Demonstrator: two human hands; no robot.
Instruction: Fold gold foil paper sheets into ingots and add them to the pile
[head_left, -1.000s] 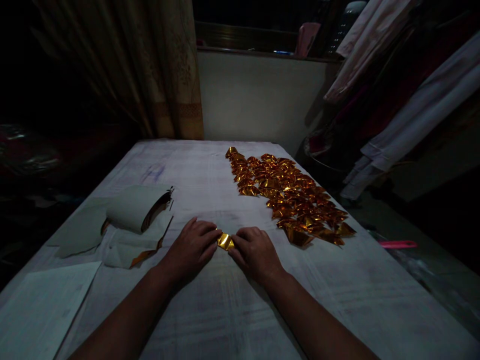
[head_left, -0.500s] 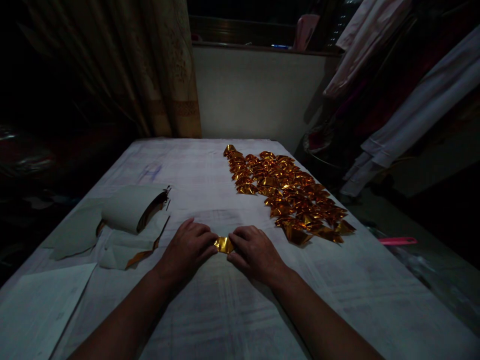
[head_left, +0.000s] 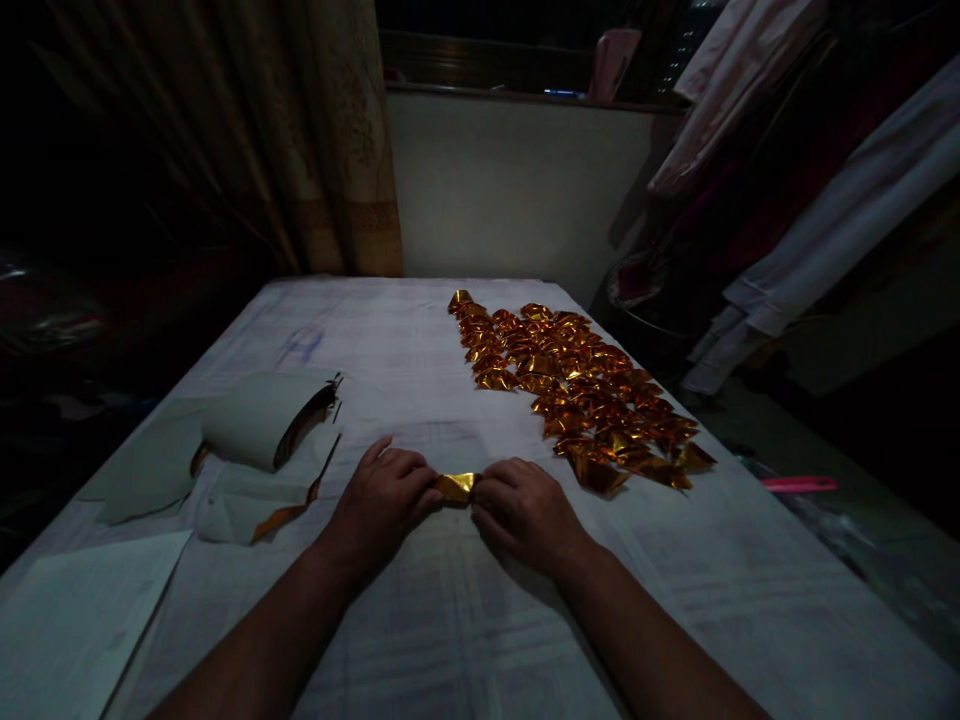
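Note:
A small folded piece of gold foil paper [head_left: 457, 487] lies between my hands at the near middle of the table. My left hand [head_left: 386, 500] pinches its left end, the index finger and thumb closed on it. On the other end my right hand [head_left: 525, 510] is closed, fingers bent over the foil. Beyond and to the right lies a spread of several folded gold foil pieces [head_left: 592, 390], boat-like in shape. Left of my left hand sit a curled stack of foil-backed paper [head_left: 251, 415] and loose sheets [head_left: 259, 500], pale side up with gold showing at the edges.
A plaid cloth covers the table [head_left: 480, 620]. At the near left lies a flat white sheet [head_left: 82, 610]. Past the far edge are a curtain [head_left: 337, 140] and a pale wall [head_left: 517, 190]. Clothes [head_left: 840, 220] hang on the right, above a pink handle [head_left: 799, 484] beside the table.
My right hand has shifted slightly right, and more of the gold foil shows between my hands. The foil now looks longer and slanted along its top. The other pieces look unmoved.

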